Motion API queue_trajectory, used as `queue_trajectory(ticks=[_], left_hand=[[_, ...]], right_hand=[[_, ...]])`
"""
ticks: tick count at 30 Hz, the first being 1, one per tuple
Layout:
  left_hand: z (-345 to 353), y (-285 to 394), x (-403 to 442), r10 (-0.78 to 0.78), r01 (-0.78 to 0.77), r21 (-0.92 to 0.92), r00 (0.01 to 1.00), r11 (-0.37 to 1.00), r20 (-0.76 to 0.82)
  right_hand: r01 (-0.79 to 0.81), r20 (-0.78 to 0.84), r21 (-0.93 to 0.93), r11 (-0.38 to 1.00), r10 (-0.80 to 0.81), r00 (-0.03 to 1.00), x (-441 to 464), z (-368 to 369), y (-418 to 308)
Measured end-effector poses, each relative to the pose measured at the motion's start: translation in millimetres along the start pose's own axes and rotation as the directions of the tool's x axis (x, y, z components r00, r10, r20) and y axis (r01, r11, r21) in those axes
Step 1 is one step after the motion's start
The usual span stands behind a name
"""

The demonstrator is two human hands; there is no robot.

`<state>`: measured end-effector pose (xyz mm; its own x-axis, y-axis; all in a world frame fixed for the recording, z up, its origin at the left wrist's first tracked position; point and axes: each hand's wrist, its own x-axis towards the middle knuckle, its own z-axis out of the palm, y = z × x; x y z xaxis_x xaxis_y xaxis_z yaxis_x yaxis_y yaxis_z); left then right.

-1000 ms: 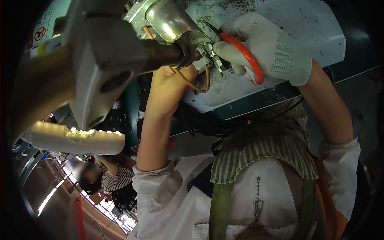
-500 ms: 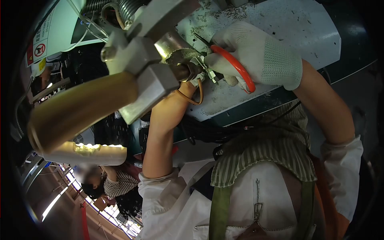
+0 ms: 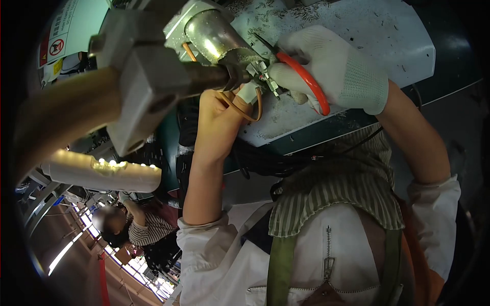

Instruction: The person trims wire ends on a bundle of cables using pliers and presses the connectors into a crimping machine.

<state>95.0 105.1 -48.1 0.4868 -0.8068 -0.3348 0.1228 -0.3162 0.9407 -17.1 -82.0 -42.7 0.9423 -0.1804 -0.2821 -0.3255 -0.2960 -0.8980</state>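
My right hand (image 3: 332, 69), in a white knitted glove, is closed around a red-handled tool (image 3: 306, 79) whose dark pointed tip sticks out at the upper left. Its fingers touch a small shiny metal part (image 3: 265, 79) beside the machine's metal cylinder (image 3: 217, 35). My left hand (image 3: 224, 109) is at the near side of that part, with white covering on a fingertip. Its fingers are bent and partly hidden behind the machine head, so what they hold cannot be made out. A brown wire loop (image 3: 247, 116) hangs by these fingers.
A large machine arm (image 3: 138, 86) fills the upper left, above a glowing lamp (image 3: 107, 172). Small metal bits (image 3: 301, 14) lie scattered on the grey work plate (image 3: 398, 46). Dark cables (image 3: 270, 163) run along the near edge. Another person (image 3: 145, 229) is at the lower left.
The view has shifted, and the machine arm swung through a different angle before returning near its earlier place. Both hands stay at the small metal part, with the red-handled tool still held.
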Motion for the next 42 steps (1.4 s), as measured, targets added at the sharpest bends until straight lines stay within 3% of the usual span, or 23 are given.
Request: queue_trajectory(ticks=[1,4,6,8,9,17,20,22,23,24,25,26,28,29,31,35,37,40,42], left_hand=[[2.0,0.9,-3.3,-0.089,0.091,-0.159,0.996,0.983,0.018],[18.3,5.0,-29.1,-0.145,0.131,-0.271,0.989,0.954,-0.034],[27.8,8.6,-48.8,-0.125,0.125,-0.243,0.992,0.962,0.016],[29.9,3.3,-64.4,-0.097,0.123,-0.357,0.991,0.926,0.091],[37.6,7.0,-70.4,-0.087,0.106,-0.353,0.994,0.930,0.067],[53.2,9.2,-97.3,-0.014,0.042,-0.349,0.997,0.936,0.081],[61.6,8.1,-104.5,-0.026,0.031,-0.242,0.999,0.970,0.025],[53.7,-1.8,-112.8,0.144,-0.137,-0.055,0.975,0.989,0.172],[38.8,11.3,-104.6,0.293,-0.469,0.246,0.803,0.849,0.519],[33.4,17.3,-110.2,0.195,-0.529,0.501,0.795,0.684,0.574],[27.0,20.7,-118.1,0.077,-0.553,0.701,0.806,0.450,0.587],[13.7,9.9,-122.8,0.031,-0.500,0.796,0.852,0.342,0.522],[-10.3,-2.1,-121.5,-0.059,-0.606,0.796,0.794,-0.001,0.605],[-15.1,-16.1,-117.9,0.015,-0.636,0.755,0.763,-0.162,0.646],[-8.7,-45.0,-97.9,0.181,-0.653,0.657,0.644,-0.376,0.743],[13.8,-54.1,-84.8,0.468,-0.684,0.667,0.505,-0.295,0.725],[13.4,-50.2,-95.4,0.446,-0.669,0.662,0.506,-0.338,0.738],[-15.6,-17.6,-137.2,0.609,-0.664,0.705,0.460,-0.247,0.646],[-53.3,4.4,-162.4,0.812,-0.655,0.748,0.374,-0.111,0.448]], right_hand=[[-0.015,0.017,0.059,0.998,0.014,1.000,-8.2,0.3,-3.7],[-0.069,0.087,0.228,0.971,0.050,0.995,-33.3,3.3,-9.1],[-0.037,0.113,0.269,0.962,0.007,0.994,-47.2,9.1,-1.2],[-0.104,0.154,0.322,0.941,0.057,0.987,-63.7,12.3,-10.0],[-0.166,0.185,0.378,0.911,0.102,0.977,-70.7,13.2,-14.0],[-0.138,0.178,0.405,0.904,0.070,0.982,-107.9,21.9,-19.0],[-0.165,0.174,0.420,0.892,0.099,0.980,-118.9,24.2,-19.6],[-0.225,0.172,0.390,0.893,0.169,0.971,-129.0,22.4,-23.3],[-0.243,0.162,0.374,0.895,0.195,0.967,-137.2,15.2,-24.2],[-0.015,-0.017,0.285,0.958,0.021,1.000,-143.8,17.4,0.5],[-0.013,-0.116,-0.036,0.999,0.008,0.993,-153.6,6.4,10.6],[-0.036,-0.209,-0.351,0.936,-0.041,0.977,-161.4,-1.7,16.6],[-0.123,-0.377,-0.433,0.893,-0.056,0.925,-170.6,-4.1,18.0],[-0.118,-0.431,-0.371,0.921,-0.058,0.901,-171.6,0.9,14.4],[0.016,-0.437,-0.461,0.888,-0.242,0.866,-168.3,18.7,0.4],[0.233,-0.253,-0.677,0.698,-0.519,0.816,-151.1,46.0,-31.4],[0.362,-0.201,-0.651,0.667,-0.612,0.765,-140.7,60.8,-43.1],[0.502,-0.140,-0.479,0.720,-0.628,0.766,-121.6,82.0,-54.0],[0.590,-0.158,-0.376,0.714,-0.677,0.719,-96.1,99.8,-60.2]])
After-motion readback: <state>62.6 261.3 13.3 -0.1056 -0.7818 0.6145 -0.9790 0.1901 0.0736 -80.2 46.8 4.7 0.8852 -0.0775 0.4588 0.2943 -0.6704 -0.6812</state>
